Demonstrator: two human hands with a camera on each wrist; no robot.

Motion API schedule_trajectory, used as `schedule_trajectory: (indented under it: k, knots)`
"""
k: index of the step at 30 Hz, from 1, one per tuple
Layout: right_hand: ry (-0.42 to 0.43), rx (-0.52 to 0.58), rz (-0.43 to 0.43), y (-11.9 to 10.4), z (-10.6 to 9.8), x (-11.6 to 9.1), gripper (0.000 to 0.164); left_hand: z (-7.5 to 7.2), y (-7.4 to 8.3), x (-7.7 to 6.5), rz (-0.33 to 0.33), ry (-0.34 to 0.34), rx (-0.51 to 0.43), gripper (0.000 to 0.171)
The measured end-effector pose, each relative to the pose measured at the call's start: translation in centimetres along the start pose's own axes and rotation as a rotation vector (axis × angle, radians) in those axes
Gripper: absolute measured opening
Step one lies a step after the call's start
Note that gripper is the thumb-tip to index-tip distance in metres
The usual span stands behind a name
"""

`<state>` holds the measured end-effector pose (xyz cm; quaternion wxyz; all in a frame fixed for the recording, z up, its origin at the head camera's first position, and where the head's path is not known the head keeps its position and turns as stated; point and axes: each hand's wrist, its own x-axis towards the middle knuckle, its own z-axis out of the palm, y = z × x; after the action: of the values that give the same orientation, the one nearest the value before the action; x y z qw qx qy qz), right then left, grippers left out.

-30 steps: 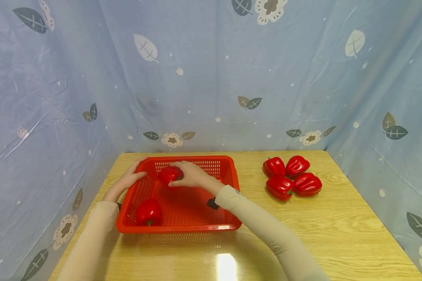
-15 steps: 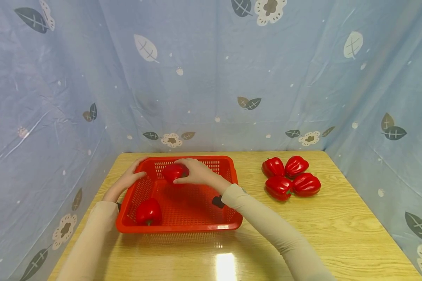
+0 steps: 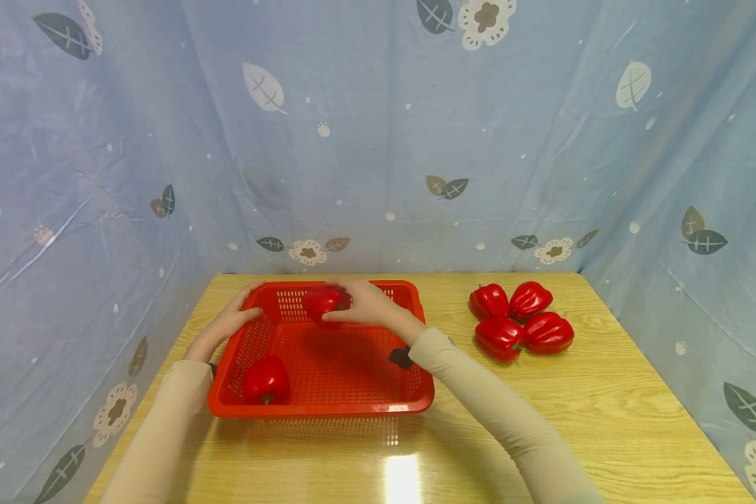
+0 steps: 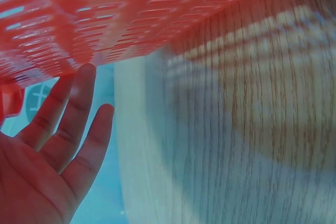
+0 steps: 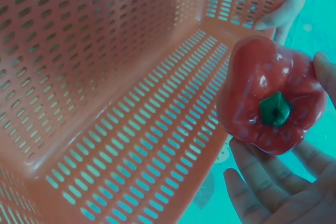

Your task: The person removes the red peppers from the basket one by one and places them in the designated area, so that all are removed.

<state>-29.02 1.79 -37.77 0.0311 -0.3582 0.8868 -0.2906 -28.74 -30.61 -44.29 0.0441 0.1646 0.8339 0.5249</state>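
Observation:
My right hand point(image 3: 368, 306) holds a red bell pepper point(image 3: 320, 301) between thumb and fingers, above the back part of a red plastic basket point(image 3: 321, 411). In the right wrist view the green stem end of this bell pepper point(image 5: 247, 87) faces the camera. My left hand point(image 3: 227, 323) grips the basket's left rim, thumb inside and fingers outside. Its fingers point(image 4: 79, 103) look nearly straight against the slotted wall in the left wrist view. Another red bell pepper point(image 3: 267, 380) lies in the basket's front left corner.
Several more red bell peppers point(image 3: 500, 339) lie grouped on the wooden table point(image 3: 598, 413), right of the basket. A blue patterned curtain point(image 3: 378, 140) stands behind the table and along both sides.
My right hand has lifted the bell pepper and carried it a little to the right, from the basket's back left. The left hand and basket stay in place.

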Motion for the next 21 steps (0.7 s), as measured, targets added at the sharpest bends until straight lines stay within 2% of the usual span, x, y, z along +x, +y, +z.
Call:
schedule_trajectory:
  k: [8, 21]
  knots:
    - [0.018, -0.024, -0.003, 0.8, -1.1, -0.7, 0.071, 0.0, 0.1, 0.0, -0.004, -0.002, 0.002, 0.063]
    - [0.045, -0.002, 0.075, 1.9, -2.6, -1.7, 0.071, 0.0, 0.1, -0.1, -0.007, 0.004, 0.010, 0.063]
